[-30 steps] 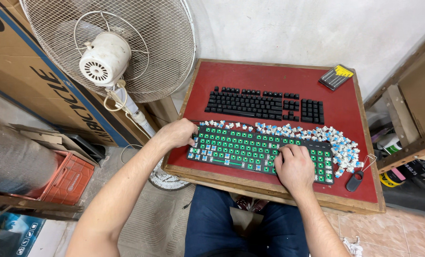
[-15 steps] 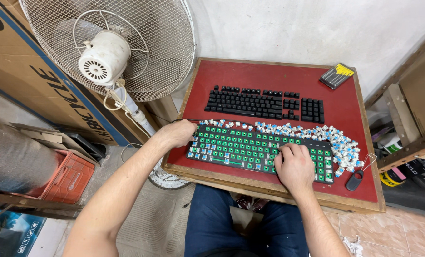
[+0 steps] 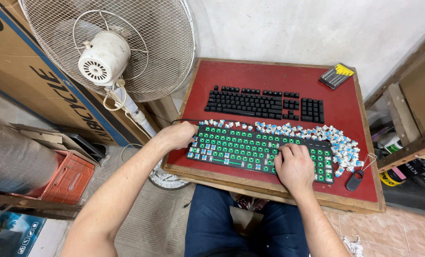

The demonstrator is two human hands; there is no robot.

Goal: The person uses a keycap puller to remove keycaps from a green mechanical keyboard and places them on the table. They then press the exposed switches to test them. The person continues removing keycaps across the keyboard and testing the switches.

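On the red worktop (image 3: 269, 74), a stripped keyboard frame (image 3: 250, 147) with a green circuit board lies near the front edge, its switches exposed in rows. The left hand (image 3: 178, 135) grips the frame's left end, fingers curled around the edge. The right hand (image 3: 294, 166) rests palm-down on the board's right-centre portion; its fingers (image 3: 288, 151) are bent and close together, tips pressing on the switches, though whether they pinch one cannot be told. Just behind the frame, a band of loose blue-and-white switches (image 3: 312, 133) runs along its rear edge and piles up at the right end. Farther back sits a set of black keycaps (image 3: 265, 102) laid out in keyboard order. A screwdriver set (image 3: 336, 76) lies at the rear right corner, and a black wire keycap puller (image 3: 354, 180) lies near the front right. Beside the worktop's left edge stands a white pedestal fan (image 3: 108, 52), with cardboard boxes (image 3: 27, 71) behind it.
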